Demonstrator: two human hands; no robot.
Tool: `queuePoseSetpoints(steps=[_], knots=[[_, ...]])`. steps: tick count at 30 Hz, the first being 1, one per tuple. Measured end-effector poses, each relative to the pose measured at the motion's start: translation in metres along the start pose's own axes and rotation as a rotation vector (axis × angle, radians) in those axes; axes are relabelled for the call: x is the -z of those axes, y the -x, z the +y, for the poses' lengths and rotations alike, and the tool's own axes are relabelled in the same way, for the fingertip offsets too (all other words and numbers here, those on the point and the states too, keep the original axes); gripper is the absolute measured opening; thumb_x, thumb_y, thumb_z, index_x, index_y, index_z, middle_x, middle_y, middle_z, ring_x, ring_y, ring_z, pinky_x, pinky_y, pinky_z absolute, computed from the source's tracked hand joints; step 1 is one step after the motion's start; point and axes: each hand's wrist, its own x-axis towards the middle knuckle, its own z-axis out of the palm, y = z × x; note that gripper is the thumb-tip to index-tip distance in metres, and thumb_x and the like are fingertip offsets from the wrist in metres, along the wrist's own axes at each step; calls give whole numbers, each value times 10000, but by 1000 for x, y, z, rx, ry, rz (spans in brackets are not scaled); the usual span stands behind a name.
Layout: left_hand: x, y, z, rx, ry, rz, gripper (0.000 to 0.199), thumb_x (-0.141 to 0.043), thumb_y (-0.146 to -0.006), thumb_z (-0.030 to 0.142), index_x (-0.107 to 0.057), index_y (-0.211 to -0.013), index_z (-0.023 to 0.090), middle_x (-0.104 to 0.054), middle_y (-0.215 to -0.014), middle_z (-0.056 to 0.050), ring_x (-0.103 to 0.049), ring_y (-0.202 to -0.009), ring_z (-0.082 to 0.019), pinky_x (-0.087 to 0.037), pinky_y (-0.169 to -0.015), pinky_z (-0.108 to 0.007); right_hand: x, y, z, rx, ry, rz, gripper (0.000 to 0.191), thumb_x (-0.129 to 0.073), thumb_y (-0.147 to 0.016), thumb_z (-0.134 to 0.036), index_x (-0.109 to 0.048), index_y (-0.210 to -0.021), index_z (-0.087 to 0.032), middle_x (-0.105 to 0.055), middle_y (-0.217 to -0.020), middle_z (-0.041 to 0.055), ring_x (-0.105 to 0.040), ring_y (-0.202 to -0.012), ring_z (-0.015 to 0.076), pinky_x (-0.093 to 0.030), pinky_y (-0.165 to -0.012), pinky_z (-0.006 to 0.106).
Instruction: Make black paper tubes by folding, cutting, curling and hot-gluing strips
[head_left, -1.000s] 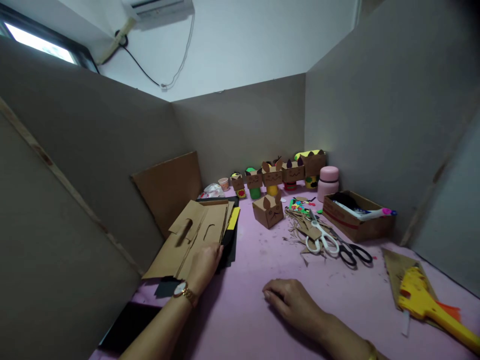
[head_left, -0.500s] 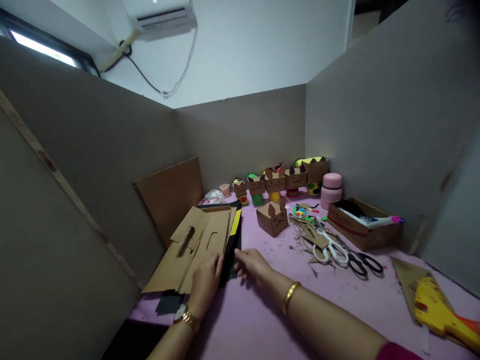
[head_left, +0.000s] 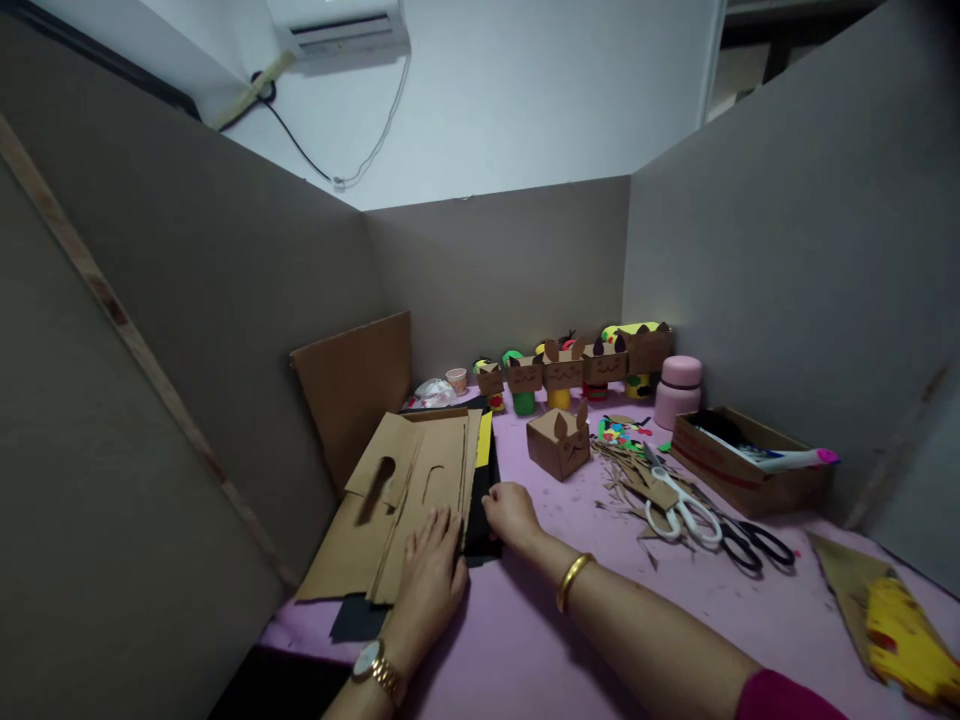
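Observation:
My left hand [head_left: 433, 560] lies flat, fingers spread, on a flattened piece of brown cardboard [head_left: 409, 535]. This cardboard has cut slots and rests on top of black paper [head_left: 482, 535]. At the right edge of the stack, my right hand [head_left: 512, 515] is closed with its fingertips at the black paper's edge; the exact grip is partly hidden. A yellow strip [head_left: 485, 440] shows beside the cardboard's far right edge. Beyond my right hand stands a small cardboard box with ears and a drawn face [head_left: 559, 445].
Several cardboard animal heads [head_left: 562, 370] on colourful bases line the back. To the right are white-handled scissors [head_left: 682, 510], black-handled scissors [head_left: 754, 545], cardboard scraps [head_left: 626, 475], a pink bottle [head_left: 679, 392], an open box [head_left: 787, 490] and a yellow glue gun [head_left: 907, 640]. A cardboard panel [head_left: 356, 390] leans left.
My left hand has gone from gripping the cardboard's edge to lying flat on it. The right hand has closed at the black paper's edge. The whole view has shifted slightly.

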Motion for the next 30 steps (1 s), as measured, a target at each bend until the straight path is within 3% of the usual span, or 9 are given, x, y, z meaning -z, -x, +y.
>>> queuePoseSetpoints(steps=[5,10,16,22,30], knots=[[5,1,1,67,-9,-15,535,-387,-804,173,-387,-1338,137,-328,-1443,-144,-231,-1337,-285,-207,-1047,-516,7,7,-4,88,118,82,227,-508,-887,-301,-567,-1066,-174,-593,-1089,62,-596,-904,184,-498,-778,385],[14,-10,4,106,9,-23,464,-273,-882,245,-403,-1328,243,-353,-1438,-104,-290,-1318,-258,-299,-999,-501,5,6,1,151,141,96,242,-515,-883,-296,-557,-1083,-167,-587,-1101,65,-593,-918,191,-495,-784,398],[15,-36,5,168,-48,-42,523,-430,-800,234,-398,-1322,247,-317,-1451,-138,-244,-1324,-327,-291,-958,-580,-9,2,7,145,101,2,241,-520,-882,-292,-556,-1078,-156,-600,-1057,59,-608,-860,177,-517,-729,367],[13,-41,7,162,-127,-76,514,-410,-794,175,-437,-1301,257,-341,-1436,-146,-271,-1290,-400,-296,-896,-647,-16,5,12,135,98,-76,242,-519,-883,-291,-551,-1076,-148,-610,-1013,52,-618,-798,159,-530,-673,335],[16,-40,10,148,-176,-97,497,-403,-828,173,-431,-1304,313,-334,-1435,-149,-261,-1293,-407,-314,-875,-649,-4,23,-3,250,257,38,199,-521,-881,-292,-587,-1011,-157,-618,-1025,51,-606,-880,178,-499,-770,381]])
